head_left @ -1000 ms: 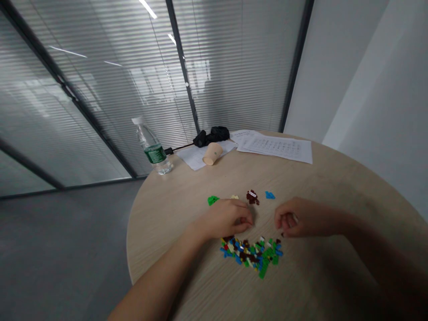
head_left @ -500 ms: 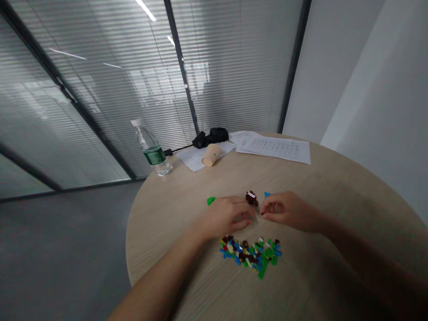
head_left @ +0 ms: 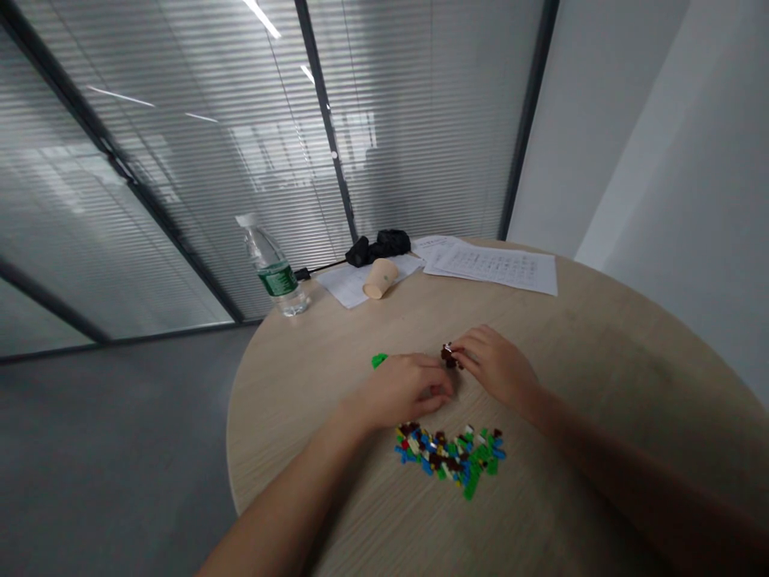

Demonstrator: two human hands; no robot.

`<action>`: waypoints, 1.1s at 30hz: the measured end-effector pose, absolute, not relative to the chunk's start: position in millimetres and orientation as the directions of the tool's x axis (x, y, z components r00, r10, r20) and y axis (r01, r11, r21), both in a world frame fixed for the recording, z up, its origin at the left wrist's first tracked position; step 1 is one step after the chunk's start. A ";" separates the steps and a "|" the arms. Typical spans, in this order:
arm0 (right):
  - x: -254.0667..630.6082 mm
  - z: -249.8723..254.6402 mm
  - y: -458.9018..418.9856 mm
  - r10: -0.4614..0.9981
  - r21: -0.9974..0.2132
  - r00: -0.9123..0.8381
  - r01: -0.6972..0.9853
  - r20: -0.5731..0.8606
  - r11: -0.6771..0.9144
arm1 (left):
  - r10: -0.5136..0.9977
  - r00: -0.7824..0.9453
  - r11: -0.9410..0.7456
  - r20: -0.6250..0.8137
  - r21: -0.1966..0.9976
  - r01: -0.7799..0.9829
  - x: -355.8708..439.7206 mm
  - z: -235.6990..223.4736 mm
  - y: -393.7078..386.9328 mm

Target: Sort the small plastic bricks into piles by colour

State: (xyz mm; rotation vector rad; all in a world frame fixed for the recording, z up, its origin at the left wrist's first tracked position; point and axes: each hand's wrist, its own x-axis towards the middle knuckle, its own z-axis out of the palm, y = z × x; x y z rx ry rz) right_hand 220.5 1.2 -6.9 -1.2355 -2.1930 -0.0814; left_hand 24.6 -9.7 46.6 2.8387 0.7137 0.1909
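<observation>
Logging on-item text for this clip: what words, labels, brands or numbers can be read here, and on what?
Nothing can be read as text.
Green label on the plastic water bottle: too small to read.
Printed sheets of paper: rows of print, too small to read.
Paper cup: small mark, unreadable.
Brown brick assembly at the right hand: too small to tell.

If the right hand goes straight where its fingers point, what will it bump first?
The dark brown toy bricks just past the right hand; they may already touch, depth is unclear.
</observation>
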 end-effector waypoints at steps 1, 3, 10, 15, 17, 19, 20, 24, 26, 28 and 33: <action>219.4 -6.2 1.0 0.755 -0.221 -0.382 0.798 0.533 0.560 | 0.477 0.876 -0.862 0.072 0.231 0.451 24.9 46.8 -10.2; 218.5 -5.5 0.5 0.759 -0.204 -0.388 0.807 0.524 0.554 | 0.471 0.879 -0.866 0.069 0.227 0.446 25.8 47.0 -10.9; 219.0 -7.2 1.0 0.764 -0.194 -0.396 0.812 0.510 0.550 | 0.454 0.889 -0.875 0.066 0.221 0.430 26.4 45.1 -10.7; 224.4 -4.0 0.4 0.758 -0.237 -0.365 0.798 0.541 0.554 | 0.430 0.898 -0.886 0.099 0.239 0.398 28.5 41.6 -13.2; 228.1 -1.3 -2.1 0.755 -0.277 -0.353 0.776 0.553 0.566 | 0.396 0.911 -0.900 0.119 0.250 0.358 31.1 39.7 -15.4; 231.6 2.4 -6.2 0.756 -0.321 -0.357 0.746 0.548 0.584 | 0.355 0.926 -0.912 0.131 0.266 0.312 34.1 37.5 -17.6; 232.9 4.7 -8.6 0.757 -0.341 -0.362 0.729 0.544 0.593 | 0.337 0.932 -0.917 0.132 0.273 0.293 35.5 36.4 -18.4; 233.4 14.8 -18.5 0.758 -0.394 -0.363 0.688 0.542 0.610 | 0.298 0.947 -0.925 0.124 0.284 0.254 39.3 32.0 -20.2; 231.6 18.5 -22.1 0.751 -0.392 -0.367 0.681 0.549 0.619 | 0.292 0.949 -0.925 0.122 0.288 0.248 40.7 30.1 -20.7; 229.5 20.3 -24.2 0.743 -0.387 -0.378 0.673 0.552 0.630 | 0.289 0.949 -0.925 0.129 0.295 0.241 41.8 28.7 -21.1; 229.0 19.5 -24.3 0.759 -0.404 -0.413 0.664 0.504 0.629 | 0.305 0.943 -0.910 0.132 0.332 0.248 40.1 28.5 -19.2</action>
